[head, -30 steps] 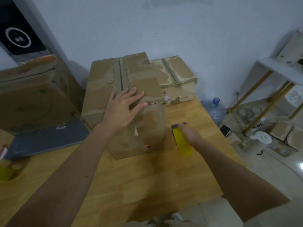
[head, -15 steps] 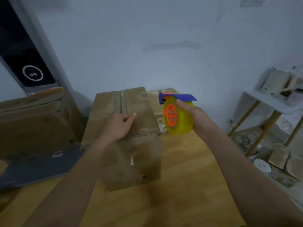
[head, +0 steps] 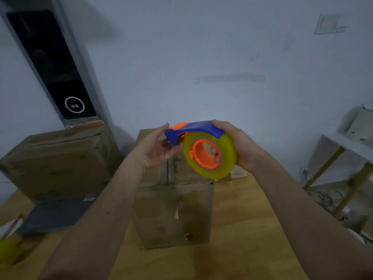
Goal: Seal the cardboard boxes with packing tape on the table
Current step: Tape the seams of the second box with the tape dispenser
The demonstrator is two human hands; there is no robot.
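A yellow roll of packing tape sits in a tape dispenser (head: 210, 152) with an orange core and a blue cutter arm. My right hand (head: 240, 146) grips it from the right, fingers through the core. My left hand (head: 155, 148) pinches the blue front end of the dispenser between forefinger and thumb. Both hands hold it in the air above a tall cardboard box (head: 173, 215) that stands on the wooden table (head: 242, 219), its top flaps closed along a middle seam. The hands and roll hide most of the box top.
A large cardboard box (head: 56, 162) stands at the left against the wall, with a flat grey slab (head: 56, 215) in front of it. A blurred yellow object (head: 8, 253) lies at the table's near left edge. A white shelf on wooden legs (head: 347, 142) stands right of the table.
My left hand has left the box top and come up to the dispenser's front end. My right hand has turned the roll so its orange core faces me. The view has tilted upward.
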